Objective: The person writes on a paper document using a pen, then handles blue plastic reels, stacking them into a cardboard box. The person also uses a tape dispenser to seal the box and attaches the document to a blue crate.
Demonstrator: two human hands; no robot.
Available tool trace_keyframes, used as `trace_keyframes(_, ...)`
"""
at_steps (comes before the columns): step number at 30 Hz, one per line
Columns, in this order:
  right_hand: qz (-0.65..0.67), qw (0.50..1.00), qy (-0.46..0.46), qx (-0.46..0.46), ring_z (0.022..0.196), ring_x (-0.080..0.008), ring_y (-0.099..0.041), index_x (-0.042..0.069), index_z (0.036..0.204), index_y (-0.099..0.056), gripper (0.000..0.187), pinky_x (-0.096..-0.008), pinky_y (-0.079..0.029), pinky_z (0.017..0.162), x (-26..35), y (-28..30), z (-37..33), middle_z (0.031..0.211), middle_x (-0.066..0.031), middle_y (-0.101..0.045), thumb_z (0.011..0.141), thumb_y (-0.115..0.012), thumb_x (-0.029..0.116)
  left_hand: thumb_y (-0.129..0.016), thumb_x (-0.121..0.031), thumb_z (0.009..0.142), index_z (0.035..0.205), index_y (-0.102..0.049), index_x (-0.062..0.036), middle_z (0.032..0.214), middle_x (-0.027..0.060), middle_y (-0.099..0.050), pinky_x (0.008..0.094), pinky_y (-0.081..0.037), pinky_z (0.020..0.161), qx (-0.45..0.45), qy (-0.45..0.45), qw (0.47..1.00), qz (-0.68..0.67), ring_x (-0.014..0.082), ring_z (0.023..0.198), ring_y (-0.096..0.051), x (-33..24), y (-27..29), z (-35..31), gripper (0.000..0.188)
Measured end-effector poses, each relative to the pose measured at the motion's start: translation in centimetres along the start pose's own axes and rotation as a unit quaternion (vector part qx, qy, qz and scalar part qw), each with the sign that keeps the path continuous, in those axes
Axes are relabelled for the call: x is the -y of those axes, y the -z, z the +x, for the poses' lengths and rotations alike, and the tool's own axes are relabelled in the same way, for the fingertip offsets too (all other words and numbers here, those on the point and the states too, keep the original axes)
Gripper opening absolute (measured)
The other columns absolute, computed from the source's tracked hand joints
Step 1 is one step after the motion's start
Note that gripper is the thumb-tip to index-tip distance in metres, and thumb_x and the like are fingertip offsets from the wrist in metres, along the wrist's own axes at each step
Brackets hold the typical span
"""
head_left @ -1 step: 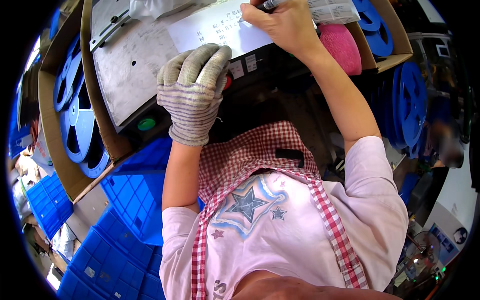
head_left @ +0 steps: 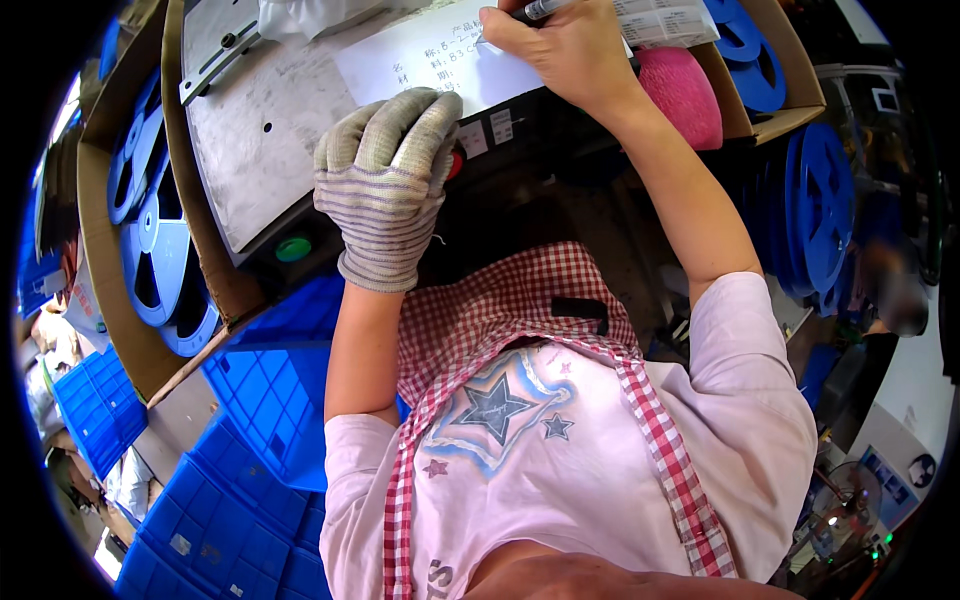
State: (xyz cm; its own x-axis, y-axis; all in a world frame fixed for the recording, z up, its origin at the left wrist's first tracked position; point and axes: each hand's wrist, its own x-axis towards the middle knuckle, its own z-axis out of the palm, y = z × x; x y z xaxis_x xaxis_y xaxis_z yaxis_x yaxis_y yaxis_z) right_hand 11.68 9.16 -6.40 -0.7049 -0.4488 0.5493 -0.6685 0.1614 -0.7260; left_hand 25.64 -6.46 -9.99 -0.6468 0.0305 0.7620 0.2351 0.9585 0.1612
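At the top of the view, my bare right hand (head_left: pixel 570 50) is closed around a dark pen (head_left: pixel 542 9), its tip on a white paper sheet (head_left: pixel 490 85) with handwritten lines. My left hand (head_left: pixel 390 180) wears a grey striped knit glove. Its fingers lie over the sheet's lower left corner, bent slightly and side by side, with the fingertips resting there. Beneath the sheet is a grey metal tabletop (head_left: pixel 245 160), whose dark front edge carries a green button (head_left: pixel 293 249) and a red button partly hidden beside the glove.
A cardboard box (head_left: pixel 95 240) holding blue reels (head_left: pixel 155 255) stands left of the tabletop. To the right are a pink cushion-like object (head_left: pixel 680 98), another box with reels, and more blue reels (head_left: pixel 825 210). Blue plastic crates (head_left: pixel 215 510) are stacked at lower left.
My right hand and the pen have shifted very slightly to the left on the sheet. The gloved left hand stays in place.
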Motion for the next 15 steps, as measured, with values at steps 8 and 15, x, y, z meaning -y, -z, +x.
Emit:
trace_keyframes(8, -0.014, 0.999, -0.007, 0.032, 0.057, -0.0213, -0.059, 0.002, 0.082, -0.053, 0.019, -0.0347, -0.046, 0.055, -0.8, 0.7, -0.1, 0.062, -0.0119, -0.055, 0.086, -0.07, 0.011, -0.078, -0.017, 0.08, 0.104, -0.077, -0.0198, 0.105, 0.0, -0.073, 0.0376, -0.054, 0.085, 0.048, 0.024, 0.998, 0.022, 0.0251, 0.094, -0.066, -0.9, 1.0, 0.6, 0.024)
trace_keyframes(15, -0.01, 1.0, 0.022, 0.005, 0.053, -0.0233, -0.066, 0.003, 0.079, -0.059, 0.027, -0.0314, -0.05, 0.052, -0.7, -1.1, -0.5, 0.058, -0.011, -0.064, 0.08, -0.073, 0.026, -0.078, -0.016, 0.079, 0.104, -0.078, -0.0202, 0.106, -0.0002, -0.073, 0.0376, -0.054, 0.085, 0.047, 0.021, 0.998, 0.025, 0.0246, 0.094, -0.067, -0.9, 0.9, 0.4, 0.025)
